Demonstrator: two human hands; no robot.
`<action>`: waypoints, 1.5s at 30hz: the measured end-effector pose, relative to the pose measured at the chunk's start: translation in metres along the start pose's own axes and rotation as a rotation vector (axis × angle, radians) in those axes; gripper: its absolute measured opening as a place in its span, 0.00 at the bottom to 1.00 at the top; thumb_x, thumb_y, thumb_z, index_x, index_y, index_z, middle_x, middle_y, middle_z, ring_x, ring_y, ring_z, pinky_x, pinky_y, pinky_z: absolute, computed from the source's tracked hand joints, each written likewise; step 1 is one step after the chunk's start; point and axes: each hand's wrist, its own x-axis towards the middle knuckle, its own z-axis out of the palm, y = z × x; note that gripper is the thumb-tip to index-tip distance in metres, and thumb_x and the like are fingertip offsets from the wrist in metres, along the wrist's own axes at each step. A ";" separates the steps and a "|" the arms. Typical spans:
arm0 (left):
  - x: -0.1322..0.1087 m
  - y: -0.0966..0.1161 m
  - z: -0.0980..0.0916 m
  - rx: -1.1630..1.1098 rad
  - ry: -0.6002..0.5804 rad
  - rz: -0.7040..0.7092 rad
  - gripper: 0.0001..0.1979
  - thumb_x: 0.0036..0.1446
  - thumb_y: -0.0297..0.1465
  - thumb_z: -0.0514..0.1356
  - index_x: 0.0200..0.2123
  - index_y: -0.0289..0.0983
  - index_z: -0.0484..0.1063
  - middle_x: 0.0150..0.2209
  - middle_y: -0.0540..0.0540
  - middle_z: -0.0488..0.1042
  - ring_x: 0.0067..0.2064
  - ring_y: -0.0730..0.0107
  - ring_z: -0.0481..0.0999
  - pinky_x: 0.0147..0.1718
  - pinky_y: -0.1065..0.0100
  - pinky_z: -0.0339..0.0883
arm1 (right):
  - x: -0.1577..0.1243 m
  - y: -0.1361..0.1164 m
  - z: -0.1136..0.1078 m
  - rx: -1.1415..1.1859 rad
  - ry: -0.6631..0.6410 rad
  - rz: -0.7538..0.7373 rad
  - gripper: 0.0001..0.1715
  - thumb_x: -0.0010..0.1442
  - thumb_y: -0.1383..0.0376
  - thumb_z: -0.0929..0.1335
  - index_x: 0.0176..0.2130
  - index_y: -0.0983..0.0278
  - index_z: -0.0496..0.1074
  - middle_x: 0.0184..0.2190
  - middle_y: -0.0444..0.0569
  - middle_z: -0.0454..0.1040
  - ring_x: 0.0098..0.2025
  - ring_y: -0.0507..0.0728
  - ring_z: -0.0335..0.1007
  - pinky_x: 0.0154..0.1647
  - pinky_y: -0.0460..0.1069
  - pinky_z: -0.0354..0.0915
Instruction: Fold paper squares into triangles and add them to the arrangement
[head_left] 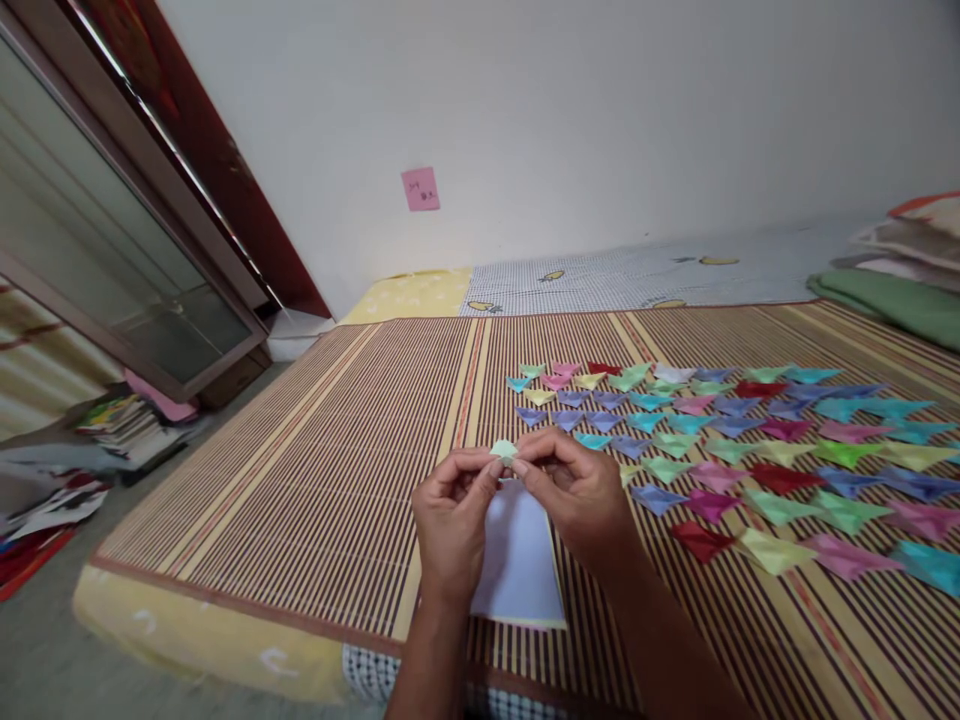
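Note:
My left hand (450,515) and my right hand (574,490) meet above a striped bamboo mat (315,470). Both pinch a small pale green folded paper piece (504,449) between their fingertips. Under the hands a stack of white and pale paper sheets (517,565) lies flat on the mat. To the right, several folded paper pieces (720,440) in blue, green, pink, red, yellow and purple lie in rows on the mat.
The mat covers a bed with a yellow sheet edge (202,640) at the front. A pink note (420,188) sticks to the white wall. Folded bedding and pillows (900,270) sit at the far right. Books and papers (112,430) clutter the floor by a glass door at left.

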 end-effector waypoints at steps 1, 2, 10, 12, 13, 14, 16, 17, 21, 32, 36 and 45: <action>0.000 0.000 0.000 -0.006 0.005 -0.008 0.04 0.51 0.30 0.73 0.30 0.36 0.82 0.32 0.47 0.81 0.33 0.71 0.78 0.34 0.72 0.73 | 0.000 0.000 0.001 0.003 0.005 0.000 0.06 0.59 0.71 0.71 0.31 0.61 0.75 0.33 0.46 0.76 0.38 0.55 0.75 0.40 0.51 0.71; 0.000 -0.001 0.000 -0.013 0.011 -0.013 0.05 0.51 0.30 0.73 0.30 0.36 0.82 0.32 0.47 0.81 0.33 0.71 0.78 0.34 0.72 0.73 | -0.001 0.001 0.002 0.010 0.011 0.001 0.07 0.59 0.71 0.71 0.30 0.61 0.75 0.33 0.46 0.76 0.38 0.56 0.75 0.40 0.51 0.71; -0.002 -0.001 0.006 0.000 0.039 -0.024 0.05 0.50 0.29 0.73 0.29 0.36 0.80 0.33 0.47 0.80 0.37 0.70 0.80 0.39 0.71 0.74 | -0.003 0.010 0.004 0.045 0.058 0.053 0.07 0.57 0.70 0.72 0.29 0.61 0.73 0.33 0.46 0.76 0.38 0.56 0.74 0.39 0.51 0.70; -0.003 -0.001 0.008 -0.013 0.049 -0.035 0.06 0.50 0.29 0.73 0.29 0.36 0.79 0.33 0.48 0.80 0.37 0.71 0.80 0.39 0.72 0.74 | -0.003 0.011 0.005 0.026 0.077 0.064 0.07 0.57 0.69 0.72 0.29 0.61 0.72 0.32 0.46 0.76 0.37 0.56 0.74 0.38 0.51 0.70; -0.003 -0.002 0.008 -0.029 0.057 -0.043 0.07 0.50 0.29 0.73 0.29 0.36 0.78 0.32 0.48 0.80 0.36 0.71 0.80 0.39 0.72 0.74 | -0.003 0.011 0.005 0.022 0.090 0.074 0.06 0.57 0.69 0.72 0.29 0.61 0.72 0.32 0.46 0.76 0.36 0.56 0.74 0.38 0.51 0.70; -0.003 -0.002 0.009 -0.048 0.065 -0.056 0.08 0.49 0.29 0.74 0.29 0.35 0.78 0.32 0.48 0.80 0.36 0.71 0.80 0.38 0.72 0.74 | -0.003 0.010 0.006 0.022 0.102 0.085 0.06 0.56 0.69 0.72 0.29 0.62 0.72 0.32 0.47 0.76 0.35 0.55 0.75 0.37 0.51 0.71; -0.002 -0.002 0.009 -0.095 0.070 -0.097 0.11 0.48 0.29 0.75 0.32 0.36 0.77 0.31 0.49 0.80 0.35 0.71 0.80 0.37 0.72 0.74 | -0.003 0.010 0.006 0.026 0.113 0.110 0.05 0.56 0.68 0.72 0.29 0.62 0.72 0.31 0.47 0.77 0.34 0.55 0.75 0.37 0.51 0.71; -0.001 -0.003 0.008 -0.114 0.065 -0.119 0.13 0.47 0.29 0.75 0.34 0.36 0.77 0.32 0.49 0.80 0.34 0.71 0.80 0.37 0.72 0.74 | -0.003 0.010 0.006 0.031 0.112 0.121 0.05 0.55 0.68 0.72 0.30 0.62 0.72 0.31 0.47 0.77 0.33 0.55 0.75 0.37 0.51 0.71; 0.002 -0.003 0.003 -0.069 -0.042 -0.191 0.11 0.50 0.32 0.73 0.36 0.35 0.80 0.29 0.48 0.80 0.30 0.73 0.78 0.33 0.73 0.72 | -0.002 0.009 0.004 0.008 0.098 0.158 0.05 0.55 0.66 0.73 0.30 0.62 0.72 0.29 0.47 0.77 0.32 0.55 0.75 0.35 0.51 0.71; 0.001 0.002 -0.003 0.060 -0.085 -0.143 0.11 0.53 0.37 0.72 0.29 0.35 0.79 0.23 0.50 0.76 0.26 0.72 0.74 0.29 0.72 0.69 | 0.002 0.003 -0.007 0.021 -0.169 0.320 0.13 0.60 0.58 0.70 0.28 0.64 0.74 0.22 0.43 0.73 0.25 0.52 0.67 0.26 0.47 0.63; 0.002 -0.001 -0.004 0.038 -0.084 -0.146 0.11 0.54 0.36 0.71 0.30 0.35 0.78 0.24 0.50 0.76 0.27 0.73 0.74 0.30 0.73 0.68 | 0.000 0.002 -0.007 0.043 -0.140 0.336 0.14 0.60 0.57 0.70 0.28 0.64 0.73 0.23 0.43 0.71 0.26 0.52 0.65 0.27 0.47 0.61; 0.002 -0.003 -0.001 -0.015 -0.170 -0.180 0.12 0.58 0.38 0.68 0.30 0.35 0.77 0.26 0.49 0.77 0.27 0.74 0.73 0.31 0.71 0.68 | -0.001 0.002 -0.004 0.050 -0.108 0.297 0.13 0.62 0.59 0.69 0.28 0.63 0.70 0.23 0.43 0.70 0.27 0.53 0.66 0.29 0.47 0.62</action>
